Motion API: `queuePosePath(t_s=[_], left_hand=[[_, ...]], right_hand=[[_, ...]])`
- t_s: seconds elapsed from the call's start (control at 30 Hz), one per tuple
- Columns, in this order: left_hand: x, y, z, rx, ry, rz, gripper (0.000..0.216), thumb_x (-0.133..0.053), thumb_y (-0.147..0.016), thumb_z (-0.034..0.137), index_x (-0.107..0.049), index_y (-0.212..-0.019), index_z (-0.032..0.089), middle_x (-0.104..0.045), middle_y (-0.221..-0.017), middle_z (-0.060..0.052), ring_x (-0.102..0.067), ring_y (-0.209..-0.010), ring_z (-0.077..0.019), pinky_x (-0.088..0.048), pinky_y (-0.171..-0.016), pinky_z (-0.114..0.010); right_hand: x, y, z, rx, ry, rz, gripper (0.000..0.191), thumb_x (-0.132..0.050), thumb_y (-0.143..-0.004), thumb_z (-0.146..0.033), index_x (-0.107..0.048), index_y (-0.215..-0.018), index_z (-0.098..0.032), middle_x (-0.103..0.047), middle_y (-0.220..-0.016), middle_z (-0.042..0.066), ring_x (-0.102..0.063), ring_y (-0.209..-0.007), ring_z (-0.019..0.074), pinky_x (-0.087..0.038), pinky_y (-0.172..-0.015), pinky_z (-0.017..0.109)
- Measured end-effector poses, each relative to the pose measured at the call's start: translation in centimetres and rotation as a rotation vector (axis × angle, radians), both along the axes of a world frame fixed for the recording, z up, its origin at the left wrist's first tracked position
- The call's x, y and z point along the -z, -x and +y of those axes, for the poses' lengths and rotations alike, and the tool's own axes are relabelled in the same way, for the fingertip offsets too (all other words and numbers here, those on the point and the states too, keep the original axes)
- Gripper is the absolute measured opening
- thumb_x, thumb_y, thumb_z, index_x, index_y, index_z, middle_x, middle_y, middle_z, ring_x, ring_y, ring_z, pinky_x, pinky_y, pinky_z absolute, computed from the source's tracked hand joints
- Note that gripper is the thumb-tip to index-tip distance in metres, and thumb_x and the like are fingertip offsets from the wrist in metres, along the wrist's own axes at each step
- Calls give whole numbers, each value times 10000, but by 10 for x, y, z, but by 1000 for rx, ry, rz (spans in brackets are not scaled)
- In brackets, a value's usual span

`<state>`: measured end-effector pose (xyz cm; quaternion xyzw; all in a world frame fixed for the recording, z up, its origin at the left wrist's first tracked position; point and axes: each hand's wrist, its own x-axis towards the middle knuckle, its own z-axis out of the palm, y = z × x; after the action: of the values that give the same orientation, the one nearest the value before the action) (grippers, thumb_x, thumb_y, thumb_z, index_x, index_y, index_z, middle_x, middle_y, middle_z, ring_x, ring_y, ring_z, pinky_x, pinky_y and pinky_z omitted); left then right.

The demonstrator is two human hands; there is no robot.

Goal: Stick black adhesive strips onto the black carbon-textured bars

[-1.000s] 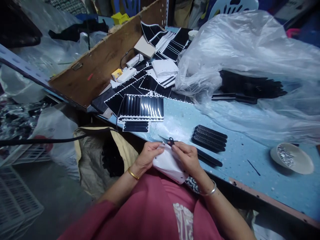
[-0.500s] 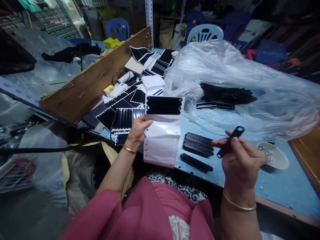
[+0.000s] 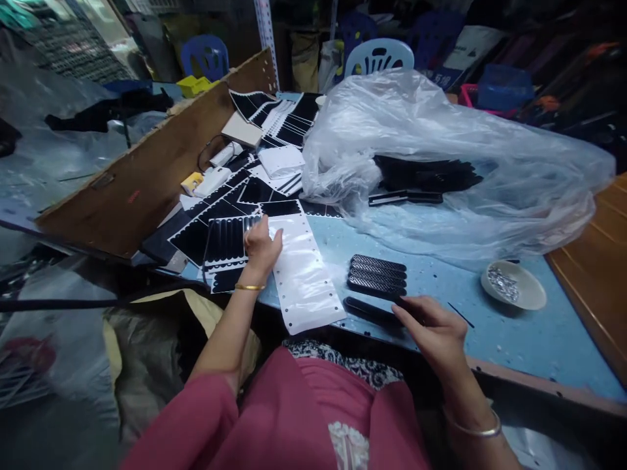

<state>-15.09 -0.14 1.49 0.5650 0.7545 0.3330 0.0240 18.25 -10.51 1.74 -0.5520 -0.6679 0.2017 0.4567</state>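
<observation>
My left hand [image 3: 261, 245] is closed on the upper left corner of a white backing sheet [image 3: 304, 277], which lies flat on the blue table [image 3: 441, 281]. A few black stickers [image 3: 281, 208] remain at the sheet's far end. My right hand [image 3: 434, 329] reaches left at the table's near edge. Its fingertips are pinched on the right end of a black strip [image 3: 369, 309] lying on the table. Just beyond that strip lies a row of perforated black pieces [image 3: 377, 274].
A big clear plastic bag [image 3: 470, 130] with black parts inside covers the far right of the table. A bowl of small metal pieces [image 3: 512, 287] stands at right. Black sticker sheets [image 3: 223, 238] and a wooden board [image 3: 147, 156] lie at left, a sack [image 3: 171, 326] below.
My left hand has lowered the white sheet from upright in the air onto the table. My right hand has brought the black strip down from mid-air to the table's near edge.
</observation>
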Motion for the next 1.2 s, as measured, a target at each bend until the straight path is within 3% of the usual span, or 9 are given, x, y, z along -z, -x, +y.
queuePosePath(t_s=[0.07, 0.17, 0.23, 0.43, 0.57, 0.73, 0.93, 1.07, 1.2], left_hand=[[-6, -39, -21, 246, 27, -268, 338, -701, -763, 338, -695, -995, 93, -700, -792, -107, -650, -715, -212, -503, -722, -325], [-11, -95, -54, 654, 303, -746, 280, -726, -740, 389, -693, -797, 117, -652, -629, -37, -581, -557, -129, -451, -537, -231], [-11, -120, -67, 780, 486, -971, 254, -713, -751, 364, -667, -726, 116, -625, -580, -19, -549, -495, -97, -413, -486, -204], [-1, -133, -59, 660, 634, -1391, 256, -724, -739, 322, -607, -644, 115, -649, -579, -35, -523, -424, -64, -365, -436, -178], [1, -128, -50, 636, 661, -1398, 244, -736, -735, 305, -623, -644, 110, -666, -585, -52, -525, -415, -60, -291, -392, -164], [-1, -128, -46, 650, 677, -1367, 243, -732, -734, 312, -630, -636, 115, -667, -595, -58, -540, -431, -70, -345, -414, -174], [1, -123, -35, 645, 674, -992, 343, -676, -778, 402, -643, -569, 133, -551, -437, -5, -445, -350, -69, -317, -370, -189], [10, -117, -30, 556, 481, -702, 365, -625, -806, 429, -670, -586, 141, -531, -429, 0, -443, -382, -85, -314, -388, -203], [29, -112, -27, 584, 324, -591, 191, -687, -731, 326, -735, -750, 143, -639, -562, -22, -554, -517, -127, -419, -506, -229]], right_hand=[[-5, 4, 2, -82, -62, -87, 83, -692, -812, -244, -727, -872, -199, -673, -712, 36, -628, -613, 158, -511, -556, 278], [-6, 10, 5, -183, -139, -174, 139, -651, -844, -196, -725, -962, -192, -694, -771, 69, -652, -648, 168, -527, -567, 287], [-3, 12, 7, -218, -172, -221, 168, -629, -858, -178, -717, -1001, -180, -694, -781, 82, -654, -658, 175, -532, -568, 294], [3, -8, 17, -221, -221, -257, 280, -674, -842, -247, -681, -1109, -161, -717, -972, 136, -693, -867, 231, -588, -729, 357], [3, -24, 24, -184, -140, -251, 172, -639, -868, -241, -711, -1019, -202, -720, -857, 86, -691, -768, 199, -574, -664, 317], [13, -26, 27, -225, -138, -325, 176, -565, -913, -225, -704, -1013, -187, -678, -749, 69, -636, -664, 178, -525, -592, 303], [19, -22, 24, -260, -228, -485, 187, -512, -931, -165, -692, -978, -147, -670, -723, 89, -612, -650, 187, -503, -599, 321], [14, -33, 24, -254, -237, -426, 175, -540, -919, -165, -696, -992, -139, -685, -728, 87, -629, -653, 184, -510, -597, 313], [14, -54, 32, -134, -65, -288, 158, -583, -907, -249, -713, -985, -202, -715, -818, 69, -673, -723, 174, -543, -640, 295]])
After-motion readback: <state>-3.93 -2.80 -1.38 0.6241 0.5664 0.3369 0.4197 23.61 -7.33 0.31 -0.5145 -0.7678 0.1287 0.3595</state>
